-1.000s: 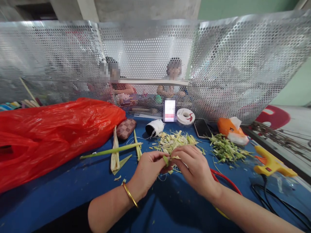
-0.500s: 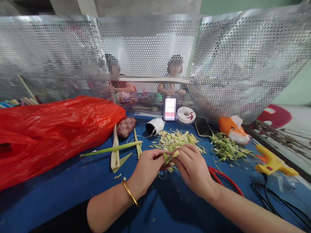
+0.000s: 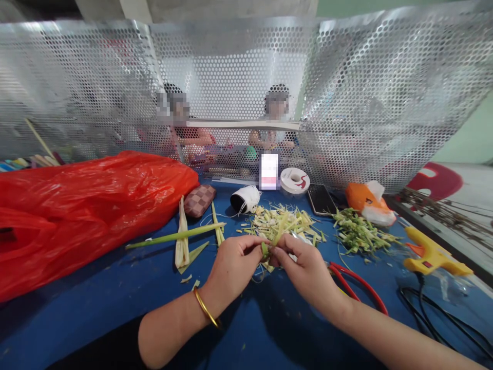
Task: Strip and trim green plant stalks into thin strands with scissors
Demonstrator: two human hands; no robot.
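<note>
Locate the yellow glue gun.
Head view, right side of the blue table: the yellow glue gun lies just right of the green trimmings pile.

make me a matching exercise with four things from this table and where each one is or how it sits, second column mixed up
Things:
1. yellow plastic glue gun
2. crumpled red plastic bag
3. brown checked pouch
4. gold metal bangle

Places and states:
A. around the wrist of the left hand
B. between the bag and the white thread cone
C. at the right, with a black cord running from it
D. spread over the left side of the blue table

Right pairs: 1-C, 2-D, 3-B, 4-A
</note>
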